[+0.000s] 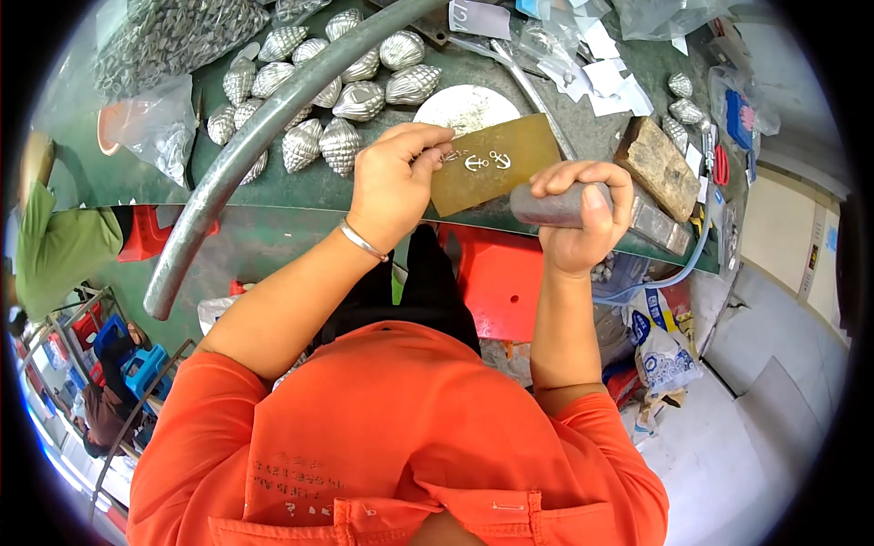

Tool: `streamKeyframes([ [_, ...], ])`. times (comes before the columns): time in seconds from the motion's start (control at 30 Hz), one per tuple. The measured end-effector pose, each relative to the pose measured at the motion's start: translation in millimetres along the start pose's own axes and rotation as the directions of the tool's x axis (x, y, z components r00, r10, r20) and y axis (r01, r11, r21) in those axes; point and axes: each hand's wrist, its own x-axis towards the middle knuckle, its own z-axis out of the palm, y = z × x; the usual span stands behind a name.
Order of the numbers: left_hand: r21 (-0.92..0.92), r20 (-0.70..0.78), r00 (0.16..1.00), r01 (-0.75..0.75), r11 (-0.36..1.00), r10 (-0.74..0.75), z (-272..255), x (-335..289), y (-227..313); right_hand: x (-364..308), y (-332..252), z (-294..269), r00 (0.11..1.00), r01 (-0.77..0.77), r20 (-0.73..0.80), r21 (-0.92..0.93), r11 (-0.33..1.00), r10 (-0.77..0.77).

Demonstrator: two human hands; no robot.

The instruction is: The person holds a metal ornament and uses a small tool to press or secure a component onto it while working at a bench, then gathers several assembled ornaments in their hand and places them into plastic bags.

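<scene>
A: We see the left hand [393, 187] at the near edge of the green table [300, 187], fingertips pressed together on a small silver anchor charm [452, 156] at the left end of a flat brown plate [492, 164].

B: And we count two more anchor charms [488, 161] lying side by side on that plate, just right of the pinched one. The plate itself juts over the table's near edge.

A: The right hand [583, 218] is wrapped tight around a grey metal bar [596, 211], thumb on top. The bar lies across the near edge, its left end just beside the plate's right corner.

B: Behind the plate we make out a round silver disc [466, 106], partly hidden by it.

A: Toward the far left corner lie many silver shell-shaped castings [341, 100], with a curved grey pipe [246, 146] running over them and off the near edge.

B: Near the right edge we see a rough brown block [657, 166], close to the bar, and scraps of white paper [601, 77] toward the far edge.
</scene>
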Motion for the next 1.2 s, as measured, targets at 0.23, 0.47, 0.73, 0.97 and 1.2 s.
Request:
streamKeyframes([
  [0.23, -0.378, 0.0, 0.927, 0.347, 0.858, -0.375, -15, 5, -4, 5, 7, 13, 0.999, 0.001, 0.036, -0.015, 1.0, 0.0],
  [0.47, 0.242, 0.114, 0.979, -0.195, 0.951, 0.171, -11, 8, -7, 7, 9, 19, 0.999, -0.001, 0.038, -0.021, 1.0, 0.002],
  [0.73, 0.357, 0.165, 0.909, -0.418, 0.836, 0.384, -7, 10, -8, 2, 3, 15, 1.0, -0.02, 0.013, -0.021, 1.0, 0.021],
  [0.97, 0.353, 0.141, 0.96, -0.278, 0.893, 0.243, -1, -3, -9, -2, 5, 18, 0.998, -0.051, 0.02, -0.02, 0.999, 0.051],
  [1.2, -0.131, 0.106, 0.941, 0.333, 0.934, -0.321, -22, 1, 0, 3, 6, 37, 0.989, 0.087, 0.124, -0.04, 0.995, -0.081],
])
